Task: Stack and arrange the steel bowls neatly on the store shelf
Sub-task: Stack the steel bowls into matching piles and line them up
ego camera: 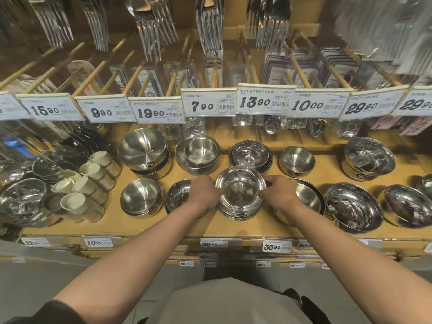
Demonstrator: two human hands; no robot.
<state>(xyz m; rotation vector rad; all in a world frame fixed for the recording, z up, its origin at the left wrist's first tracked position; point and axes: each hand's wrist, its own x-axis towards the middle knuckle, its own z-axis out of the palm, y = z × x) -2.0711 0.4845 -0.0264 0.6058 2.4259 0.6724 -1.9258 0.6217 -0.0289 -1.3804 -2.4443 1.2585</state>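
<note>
A stack of several shiny steel bowls (240, 195) stands at the front middle of the wooden shelf (149, 226). My left hand (204, 192) grips the stack's left side, and my right hand (279, 191) grips its right rim. Under my left hand lies a shallow steel bowl (178, 195), partly hidden. A wider steel bowl (306, 197) sits behind my right hand. More steel bowls stand in the back row: a tall stack (143, 153), a nested pair (197, 155), a shallow stack (251, 155) and a small bowl (297, 161).
White cups (93, 174) lie at the left beside wrapped bowls (22, 199). Larger wrapped bowls (353, 206) and another (406, 208) fill the right front. Price tags (208, 105) and hanging cutlery packs (152, 24) overhang the shelf's back. A small bowl (141, 197) sits front left.
</note>
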